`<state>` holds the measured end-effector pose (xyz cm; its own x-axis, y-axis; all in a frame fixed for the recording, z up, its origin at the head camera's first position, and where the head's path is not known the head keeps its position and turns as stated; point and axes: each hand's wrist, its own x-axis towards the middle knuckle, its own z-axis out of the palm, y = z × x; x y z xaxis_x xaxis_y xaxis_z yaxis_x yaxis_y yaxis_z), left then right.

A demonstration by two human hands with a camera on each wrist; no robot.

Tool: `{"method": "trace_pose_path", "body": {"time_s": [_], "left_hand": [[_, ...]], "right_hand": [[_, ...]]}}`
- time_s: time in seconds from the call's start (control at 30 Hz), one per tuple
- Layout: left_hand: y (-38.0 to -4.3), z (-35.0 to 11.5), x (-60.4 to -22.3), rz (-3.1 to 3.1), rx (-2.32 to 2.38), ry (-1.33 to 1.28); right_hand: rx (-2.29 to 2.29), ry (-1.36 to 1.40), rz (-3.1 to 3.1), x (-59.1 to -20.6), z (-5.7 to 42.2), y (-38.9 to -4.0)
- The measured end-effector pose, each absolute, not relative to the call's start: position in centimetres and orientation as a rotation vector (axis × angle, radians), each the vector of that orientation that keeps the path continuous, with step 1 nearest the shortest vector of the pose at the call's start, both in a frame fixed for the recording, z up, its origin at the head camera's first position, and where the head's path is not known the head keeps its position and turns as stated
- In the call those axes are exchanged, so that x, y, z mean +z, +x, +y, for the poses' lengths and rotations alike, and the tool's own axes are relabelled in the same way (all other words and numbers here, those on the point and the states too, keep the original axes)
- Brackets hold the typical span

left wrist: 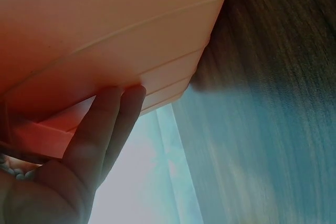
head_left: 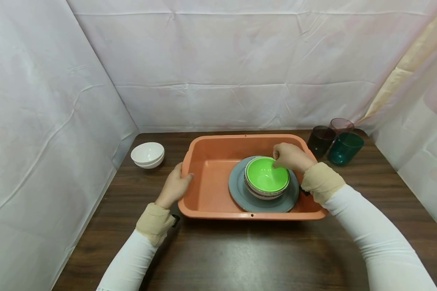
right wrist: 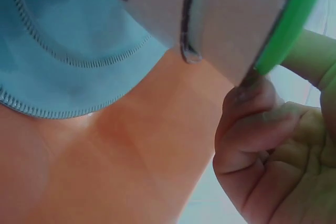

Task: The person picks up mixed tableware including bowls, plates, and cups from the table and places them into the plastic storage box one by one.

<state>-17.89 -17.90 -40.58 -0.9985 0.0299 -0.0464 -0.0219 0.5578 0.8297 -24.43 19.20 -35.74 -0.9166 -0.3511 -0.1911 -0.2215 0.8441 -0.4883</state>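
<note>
An orange plastic basin (head_left: pixel 215 178) sits on the table. My left hand (head_left: pixel 176 184) grips its left rim, thumb over the edge; in the left wrist view its fingers (left wrist: pixel 97 129) lie against the outer wall. Inside the basin, toward the right, lies a blue-grey plate (head_left: pixel 238 190) with stacked bowls on it. A bowl with a bright green inside (head_left: pixel 264 173) is uppermost, above a pale bowl with a dark-edged rim (right wrist: pixel 163 14). My right hand (head_left: pixel 293 157) pinches the green-rimmed bowl at its right edge, thumb inside and curled fingers outside.
Two nested white bowls (head_left: pixel 147 154) stand left of the basin. At the back right are a dark cup (head_left: pixel 320 140), a teal cup (head_left: pixel 346 148) and a pinkish clear cup (head_left: pixel 342 124), close together. White cloth walls (head_left: pixel 218 68) border the back and sides.
</note>
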Motion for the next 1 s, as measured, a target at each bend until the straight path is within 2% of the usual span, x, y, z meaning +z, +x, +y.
{"method": "trace_pose_path", "body": {"time_s": [0.37,0.73,1.0], "left_hand": [[-18.1,-18.0,-40.9,2.719,1.461,0.001],[-18.1,-18.1,-41.0,2.710,1.473,-0.004],[-18.2,-18.0,-41.0,2.690,1.501,-0.008]], "right_hand": [[-0.802,-0.419,2.694,-34.2,20.3,-23.5],[-0.850,-0.372,2.806,-31.1,23.3,-20.9],[-0.847,-0.278,2.866,-31.7,26.3,-18.9]]}}
